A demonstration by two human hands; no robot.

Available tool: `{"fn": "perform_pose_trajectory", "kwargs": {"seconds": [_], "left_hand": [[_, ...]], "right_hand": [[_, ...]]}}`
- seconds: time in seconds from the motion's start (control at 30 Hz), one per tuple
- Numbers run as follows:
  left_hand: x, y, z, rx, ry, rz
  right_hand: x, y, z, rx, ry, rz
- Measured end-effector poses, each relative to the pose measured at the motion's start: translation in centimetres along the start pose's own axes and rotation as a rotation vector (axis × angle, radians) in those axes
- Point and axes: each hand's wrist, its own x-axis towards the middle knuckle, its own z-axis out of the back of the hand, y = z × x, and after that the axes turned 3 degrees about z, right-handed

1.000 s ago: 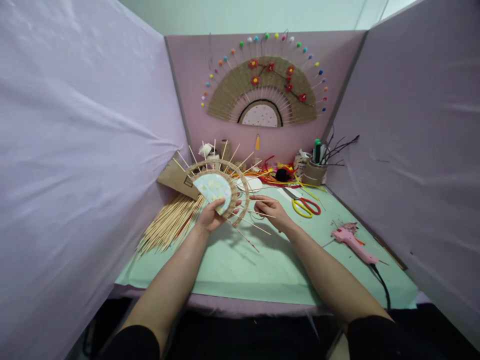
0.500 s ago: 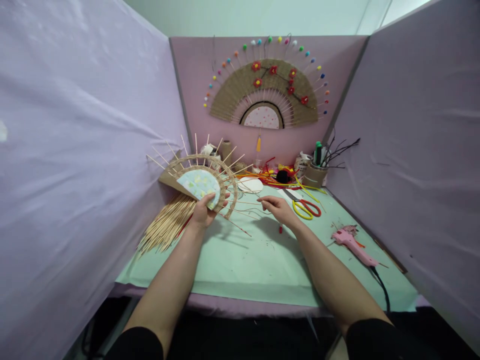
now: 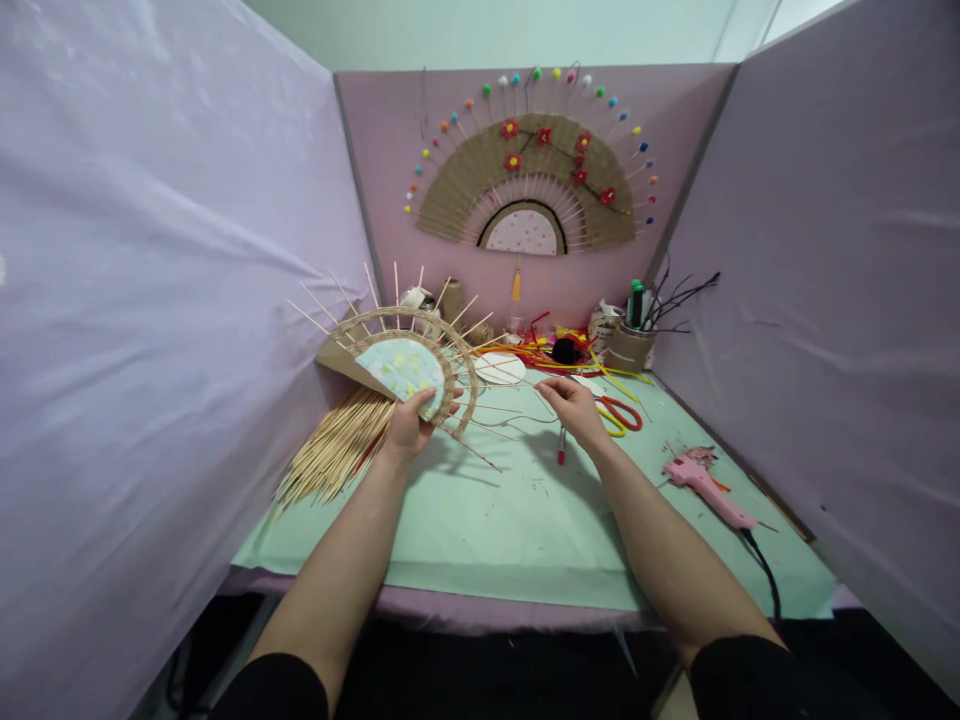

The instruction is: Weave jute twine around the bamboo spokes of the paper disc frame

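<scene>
My left hand [image 3: 409, 425] grips the lower edge of a half-made fan [image 3: 405, 362]: a pale patterned half-disc with a woven straw band and thin wooden skewers sticking out all round. It is held tilted up above the green mat [image 3: 517, 520]. My right hand [image 3: 576, 405] is to the right of the fan, fingers pinched on a thin straw strand [image 3: 502, 415] that runs back to the weave. A red-tipped pen [image 3: 560, 446] lies on the mat just below that hand.
A pile of skewers [image 3: 337, 450] lies at the left. Red-and-yellow scissors [image 3: 611, 410], a pink glue gun [image 3: 709, 487] with a black cord, a cup of tools [image 3: 628, 345] and coloured strips [image 3: 540, 352] are to the right. A finished fan [image 3: 529, 175] hangs on the back wall.
My left hand has lifted and swung the fan to the left. My right hand has moved right and away from the fan, drawing the strand out; the pen now shows.
</scene>
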Motion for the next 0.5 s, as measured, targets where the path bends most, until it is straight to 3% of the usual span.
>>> {"fn": "perform_pose_trajectory", "kwargs": {"seconds": [0.2, 0.4, 0.5], "left_hand": [[0.2, 0.3, 0.1, -0.005, -0.019, 0.001], [0.2, 0.2, 0.0, -0.048, -0.026, 0.008], [0.1, 0.2, -0.3, -0.072, -0.030, 0.021]], "right_hand": [[-0.2, 0.9, 0.2, 0.005, 0.044, 0.029], [-0.8, 2.0, 0.3, 0.040, 0.246, 0.012], [-0.9, 1.6, -0.1, 0.164, 0.314, -0.038]]}}
